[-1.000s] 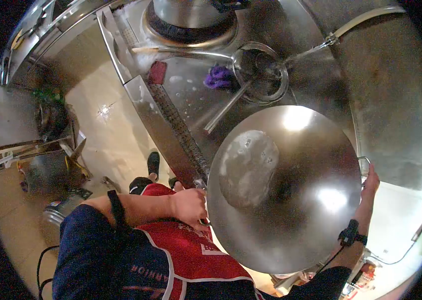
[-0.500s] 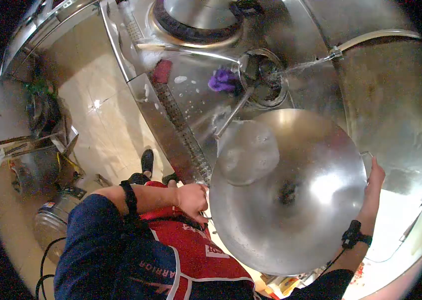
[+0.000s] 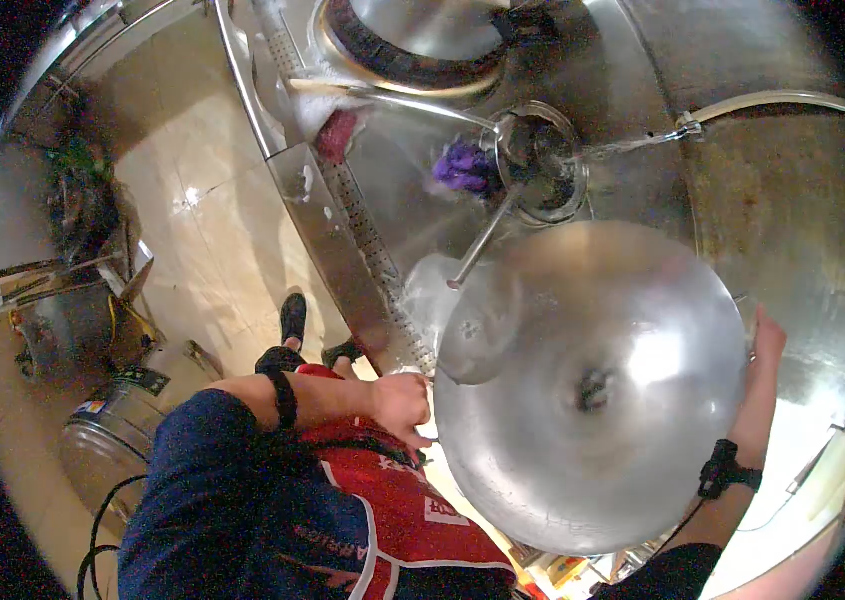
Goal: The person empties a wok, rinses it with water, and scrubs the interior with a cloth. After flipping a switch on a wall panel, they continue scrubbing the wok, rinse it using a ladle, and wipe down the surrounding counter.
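A large steel wok hangs tilted in front of me, with a dark patch at its centre. My left hand is closed on the handle at its left rim. My right hand is wrapped round the wire loop handle on the right side, its fingers partly hidden. Water lies against the wok's upper left wall and runs over the rim onto the steel counter.
Beyond the wok, a round metal pot holds two long-handled tools. A spout sprays water into it. Beside it are a purple cloth and a red pad. Another wok sits at the back; a perforated drain strip lines the counter.
The water in the wok has shifted to the upper left edge and spilled over, spreading onto the counter. Both hands keep their hold. The whole view has shifted slightly.
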A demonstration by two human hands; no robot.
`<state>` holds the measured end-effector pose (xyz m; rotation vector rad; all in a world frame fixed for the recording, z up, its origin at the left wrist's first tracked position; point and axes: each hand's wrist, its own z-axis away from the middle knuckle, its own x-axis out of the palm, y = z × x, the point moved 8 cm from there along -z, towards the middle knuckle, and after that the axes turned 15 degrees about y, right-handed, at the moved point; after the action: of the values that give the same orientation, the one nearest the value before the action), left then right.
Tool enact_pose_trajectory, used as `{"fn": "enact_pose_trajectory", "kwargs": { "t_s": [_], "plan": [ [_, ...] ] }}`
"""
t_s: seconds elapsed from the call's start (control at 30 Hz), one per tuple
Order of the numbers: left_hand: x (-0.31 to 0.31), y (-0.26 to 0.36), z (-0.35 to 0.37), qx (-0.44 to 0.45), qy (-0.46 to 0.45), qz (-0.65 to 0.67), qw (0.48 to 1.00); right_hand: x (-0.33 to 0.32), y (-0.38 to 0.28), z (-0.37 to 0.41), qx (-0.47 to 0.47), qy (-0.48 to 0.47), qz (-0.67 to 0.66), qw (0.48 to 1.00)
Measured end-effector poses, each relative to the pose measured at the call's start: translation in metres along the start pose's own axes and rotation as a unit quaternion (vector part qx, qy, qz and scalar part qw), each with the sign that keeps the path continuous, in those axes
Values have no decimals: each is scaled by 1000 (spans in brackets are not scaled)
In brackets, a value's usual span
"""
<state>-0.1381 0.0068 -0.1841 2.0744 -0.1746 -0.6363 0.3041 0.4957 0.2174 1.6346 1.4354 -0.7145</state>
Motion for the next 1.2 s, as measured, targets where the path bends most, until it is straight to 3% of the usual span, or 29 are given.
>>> {"fn": "enact_pose_trajectory", "kwargs": {
  "t_s": [0.03,0.17,0.23,0.3,0.37,0.43,0.5,0.7,0.77,0.87,0.93,1.0,1.07,1.2],
  "plan": [
    [0,-1,-2,5,16,17,1000,-1,-4,-8,-68,19,20,997],
    [17,-12,-8,1,8,52,999,-23,-9,-34,-29,43,29,998],
    [16,-11,-12,-9,0,56,998,-23,-66,-29,-195,-113,244,943],
    [22,-12,-15,-11,-10,62,998,-43,-112,-32,-136,-101,267,949],
    [42,-19,-13,-6,-65,27,998,-78,-189,-15,-171,-49,257,950],
    [60,-31,-9,-7,-89,23,996,-94,-236,-18,-139,35,214,966],
    [64,-33,-13,-11,-128,19,992,-111,-272,-7,-69,60,166,982],
    [51,-32,-36,-12,-106,15,994,-131,-301,-10,-61,100,199,973],
    [53,-38,-34,-8,-107,17,994,-130,-302,-10,-50,63,180,980],
    [36,-26,-40,21,-92,5,996,-128,-250,-10,-79,146,207,964],
    [27,-22,-41,19,-123,-17,992,-113,-198,0,-134,146,165,966],
    [19,-11,-46,1,-121,-28,992,-91,-118,20,19,79,113,990],
    [16,-6,-56,-30,-144,-84,986,-71,-64,52,4,100,-18,995],
    [39,1,-70,-7,-143,-171,975,13,68,105,101,45,-33,993]
  ]
}}
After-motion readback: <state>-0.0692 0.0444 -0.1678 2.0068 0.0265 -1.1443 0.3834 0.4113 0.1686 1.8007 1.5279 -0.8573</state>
